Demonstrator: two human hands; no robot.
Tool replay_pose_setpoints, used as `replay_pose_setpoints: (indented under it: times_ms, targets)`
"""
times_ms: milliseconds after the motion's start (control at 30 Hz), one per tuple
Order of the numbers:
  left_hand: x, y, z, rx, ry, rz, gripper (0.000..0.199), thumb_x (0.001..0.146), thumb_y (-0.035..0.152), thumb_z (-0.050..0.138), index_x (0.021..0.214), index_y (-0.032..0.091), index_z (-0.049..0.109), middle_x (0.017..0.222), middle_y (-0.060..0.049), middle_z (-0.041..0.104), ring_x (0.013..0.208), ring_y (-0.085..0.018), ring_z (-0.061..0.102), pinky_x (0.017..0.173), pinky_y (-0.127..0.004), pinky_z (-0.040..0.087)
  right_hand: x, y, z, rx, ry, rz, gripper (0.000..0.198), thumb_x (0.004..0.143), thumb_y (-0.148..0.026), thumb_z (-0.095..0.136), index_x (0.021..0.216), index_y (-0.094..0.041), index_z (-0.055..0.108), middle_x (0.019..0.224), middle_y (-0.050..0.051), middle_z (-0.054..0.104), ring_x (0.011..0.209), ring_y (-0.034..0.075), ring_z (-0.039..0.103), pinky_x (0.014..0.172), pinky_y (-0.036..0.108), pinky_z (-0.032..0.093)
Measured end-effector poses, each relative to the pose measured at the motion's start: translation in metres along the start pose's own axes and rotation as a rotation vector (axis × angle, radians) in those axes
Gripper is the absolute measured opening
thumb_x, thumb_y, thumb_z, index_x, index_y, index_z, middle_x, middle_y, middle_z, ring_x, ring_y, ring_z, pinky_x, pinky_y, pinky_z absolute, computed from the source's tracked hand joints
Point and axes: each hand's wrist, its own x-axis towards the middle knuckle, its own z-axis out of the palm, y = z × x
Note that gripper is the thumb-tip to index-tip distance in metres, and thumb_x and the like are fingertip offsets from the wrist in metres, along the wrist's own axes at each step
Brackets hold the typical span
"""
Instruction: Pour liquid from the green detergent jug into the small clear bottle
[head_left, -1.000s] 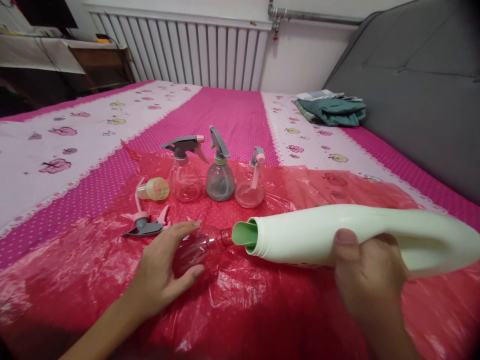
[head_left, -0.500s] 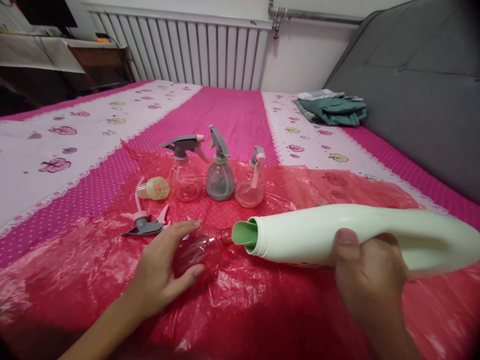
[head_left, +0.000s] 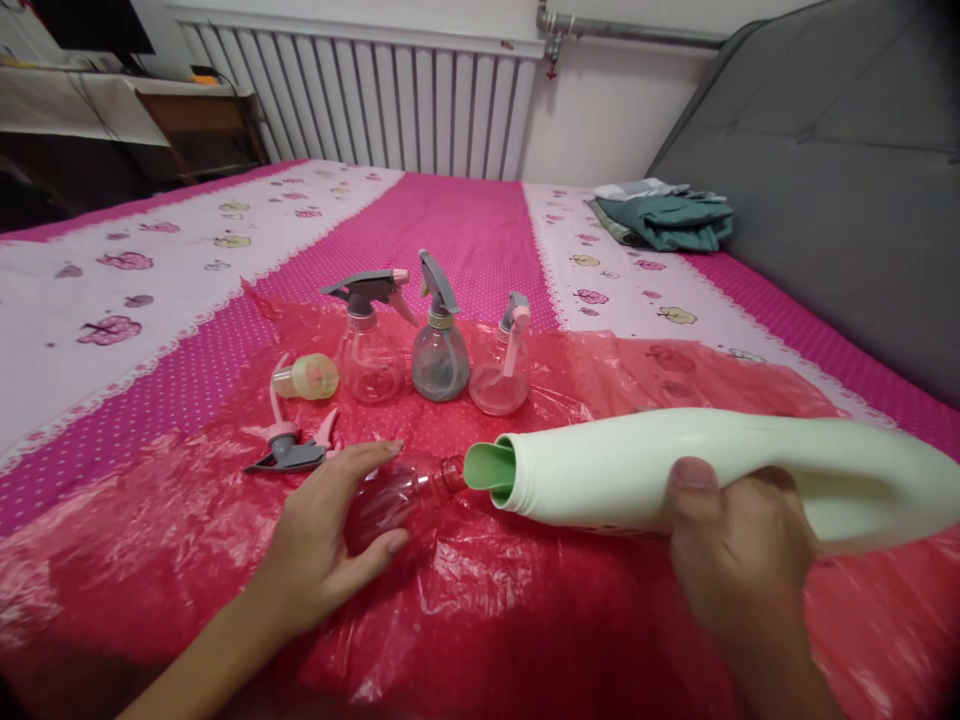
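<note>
My left hand [head_left: 330,530] is wrapped round a clear spray bottle [head_left: 397,490] without its top, tilted so that its neck points right. In my right hand [head_left: 739,540] is the handle of a large pale green jug [head_left: 615,465], held on its side. The jug's green spout is at the bottle's mouth; I cannot tell whether they touch or whether liquid flows. A grey and pink spray head [head_left: 289,450] lies just beyond my left hand. Behind it a yellowish cap [head_left: 311,378] rests on its side.
Upright spray bottles stand in a row: a pink one [head_left: 371,360], a grey one [head_left: 441,360] and another pink one [head_left: 501,380]. Red plastic sheeting [head_left: 487,620] covers the near bed. Folded clothes [head_left: 667,215] lie by the grey headboard [head_left: 840,150]. A radiator [head_left: 375,95] is behind.
</note>
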Motion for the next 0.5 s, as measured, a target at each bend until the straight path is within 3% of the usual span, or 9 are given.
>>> replay_pose_setpoints:
  times_ms: [500]
  targets:
    - [-0.0014, -0.0004, -0.0003, 0.009, -0.002, 0.002, 0.054, 0.101, 0.046, 0.062, 0.151, 0.03, 0.05, 0.143, -0.012, 0.07, 0.128, -0.035, 0.07, 0.106, -0.052, 0.057, -0.0001, 0.0003, 0.0003, -0.011, -0.001, 0.014, 0.088, 0.095, -0.086, 0.016, 0.081, -0.017, 0.068, 0.084, 0.022, 0.063, 0.088, 0.037, 0.056, 0.083, 0.052, 0.044]
